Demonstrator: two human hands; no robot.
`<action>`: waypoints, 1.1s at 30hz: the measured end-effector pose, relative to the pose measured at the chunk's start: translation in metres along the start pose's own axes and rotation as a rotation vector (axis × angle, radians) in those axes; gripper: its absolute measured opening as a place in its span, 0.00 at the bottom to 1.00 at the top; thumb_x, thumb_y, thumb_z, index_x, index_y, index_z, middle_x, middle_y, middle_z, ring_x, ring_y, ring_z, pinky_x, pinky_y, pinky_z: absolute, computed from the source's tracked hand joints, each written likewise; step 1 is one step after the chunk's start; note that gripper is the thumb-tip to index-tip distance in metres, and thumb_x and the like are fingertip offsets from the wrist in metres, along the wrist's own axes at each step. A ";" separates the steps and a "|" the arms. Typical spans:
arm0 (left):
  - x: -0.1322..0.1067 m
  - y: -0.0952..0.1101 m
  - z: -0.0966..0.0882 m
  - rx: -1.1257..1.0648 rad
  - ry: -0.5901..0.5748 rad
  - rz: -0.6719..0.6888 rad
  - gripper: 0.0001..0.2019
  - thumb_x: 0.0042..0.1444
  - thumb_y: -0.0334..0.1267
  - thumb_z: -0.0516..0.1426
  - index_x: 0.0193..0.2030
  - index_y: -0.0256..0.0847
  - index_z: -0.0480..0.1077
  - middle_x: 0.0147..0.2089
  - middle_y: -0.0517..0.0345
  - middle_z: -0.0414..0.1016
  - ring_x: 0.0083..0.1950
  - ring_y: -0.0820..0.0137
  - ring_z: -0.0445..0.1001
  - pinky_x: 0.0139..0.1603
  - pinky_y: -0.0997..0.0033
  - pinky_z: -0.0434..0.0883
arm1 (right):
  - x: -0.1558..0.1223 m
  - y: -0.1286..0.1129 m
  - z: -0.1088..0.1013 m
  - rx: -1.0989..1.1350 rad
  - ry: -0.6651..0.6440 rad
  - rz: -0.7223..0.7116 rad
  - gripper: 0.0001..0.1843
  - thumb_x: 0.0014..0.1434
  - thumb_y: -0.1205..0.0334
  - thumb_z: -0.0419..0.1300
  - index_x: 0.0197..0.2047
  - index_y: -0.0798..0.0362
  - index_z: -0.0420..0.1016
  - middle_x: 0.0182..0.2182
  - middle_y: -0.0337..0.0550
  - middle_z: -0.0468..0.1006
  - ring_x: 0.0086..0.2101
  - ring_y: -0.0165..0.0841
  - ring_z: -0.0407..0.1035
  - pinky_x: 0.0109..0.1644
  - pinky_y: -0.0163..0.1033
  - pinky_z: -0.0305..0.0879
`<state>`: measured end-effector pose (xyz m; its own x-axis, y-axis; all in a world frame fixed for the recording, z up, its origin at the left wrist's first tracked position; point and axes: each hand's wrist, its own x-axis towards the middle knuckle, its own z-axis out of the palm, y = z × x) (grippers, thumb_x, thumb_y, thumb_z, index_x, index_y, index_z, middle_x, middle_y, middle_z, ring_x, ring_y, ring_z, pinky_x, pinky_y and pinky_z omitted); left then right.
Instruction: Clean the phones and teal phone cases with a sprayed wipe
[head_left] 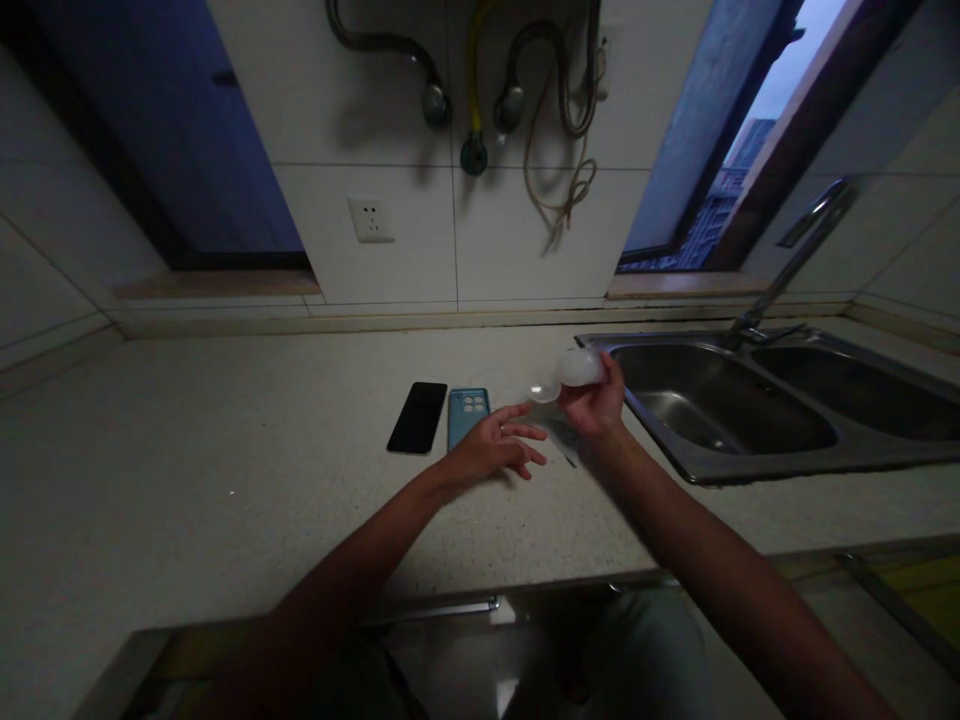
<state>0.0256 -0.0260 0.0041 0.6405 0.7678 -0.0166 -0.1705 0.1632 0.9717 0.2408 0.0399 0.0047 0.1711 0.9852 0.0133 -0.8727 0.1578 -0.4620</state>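
Observation:
My right hand [596,405] is raised a little above the counter beside the sink, fingers closed round a pale, translucent piece of plastic film [570,372] that hangs out to the left. My left hand [499,448] hovers just left of it with fingers spread and stretched toward the film, holding nothing. Under the left hand lie a black phone [418,417], screen up, and a teal phone case [467,413], back up. A thin dark strip [564,445] lies on the counter between my hands.
A light speckled counter [225,450] runs left to right. A double steel sink [720,410] with a tall tap [795,255] sits at the right. Hoses [480,90] and a wall socket [371,219] are on the tiled wall; windows flank it.

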 end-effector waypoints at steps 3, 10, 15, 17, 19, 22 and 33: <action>0.008 -0.005 0.010 0.419 0.161 0.182 0.24 0.55 0.30 0.58 0.60 0.41 0.70 0.57 0.44 0.74 0.46 0.64 0.77 0.45 0.60 0.75 | 0.008 -0.007 -0.008 0.056 0.032 -0.003 0.10 0.51 0.55 0.69 0.36 0.48 0.77 0.30 0.31 0.85 0.28 0.29 0.79 0.30 0.32 0.78; 0.048 -0.022 0.048 1.316 0.070 0.395 0.15 0.61 0.44 0.62 0.51 0.39 0.77 0.54 0.41 0.76 0.59 0.49 0.70 0.61 0.46 0.67 | 0.012 -0.009 -0.012 0.077 0.049 -0.024 0.10 0.54 0.54 0.68 0.36 0.49 0.77 0.28 0.32 0.84 0.27 0.30 0.79 0.29 0.33 0.77; 0.070 -0.039 0.053 1.568 0.035 0.354 0.13 0.65 0.43 0.58 0.46 0.37 0.79 0.50 0.43 0.78 0.56 0.52 0.72 0.57 0.52 0.69 | 0.007 -0.013 -0.005 0.158 0.092 -0.006 0.07 0.59 0.55 0.62 0.36 0.50 0.76 0.26 0.34 0.83 0.23 0.28 0.75 0.23 0.30 0.72; 0.072 -0.040 0.049 1.488 0.085 0.407 0.09 0.65 0.37 0.57 0.42 0.36 0.79 0.47 0.43 0.79 0.55 0.54 0.73 0.57 0.52 0.68 | 0.005 -0.015 -0.003 0.164 0.082 0.009 0.07 0.59 0.55 0.62 0.36 0.50 0.75 0.25 0.34 0.82 0.21 0.28 0.73 0.21 0.29 0.70; 0.071 -0.036 0.043 1.240 0.155 0.442 0.08 0.64 0.36 0.58 0.38 0.37 0.78 0.44 0.46 0.79 0.53 0.56 0.74 0.57 0.54 0.68 | 0.004 -0.016 -0.001 0.161 0.092 0.013 0.08 0.59 0.55 0.61 0.36 0.50 0.75 0.25 0.34 0.82 0.21 0.28 0.73 0.20 0.29 0.68; 0.067 -0.023 0.027 0.559 0.395 0.303 0.10 0.64 0.41 0.59 0.34 0.38 0.76 0.36 0.53 0.79 0.40 0.66 0.77 0.46 0.66 0.72 | 0.004 -0.017 0.000 0.163 0.098 0.010 0.07 0.59 0.55 0.60 0.35 0.49 0.74 0.25 0.34 0.82 0.21 0.28 0.73 0.19 0.29 0.66; 0.041 0.012 -0.030 -0.480 0.641 -0.201 0.19 0.67 0.53 0.54 0.36 0.37 0.70 0.35 0.44 0.80 0.35 0.62 0.80 0.37 0.61 0.77 | 0.012 -0.010 -0.011 0.054 0.051 0.038 0.11 0.55 0.54 0.63 0.39 0.49 0.75 0.29 0.34 0.83 0.24 0.29 0.74 0.20 0.31 0.66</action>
<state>0.0275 0.0259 0.0083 0.1661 0.8764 -0.4520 -0.4923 0.4708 0.7321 0.2565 0.0489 0.0002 0.1597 0.9859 -0.0495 -0.9022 0.1254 -0.4127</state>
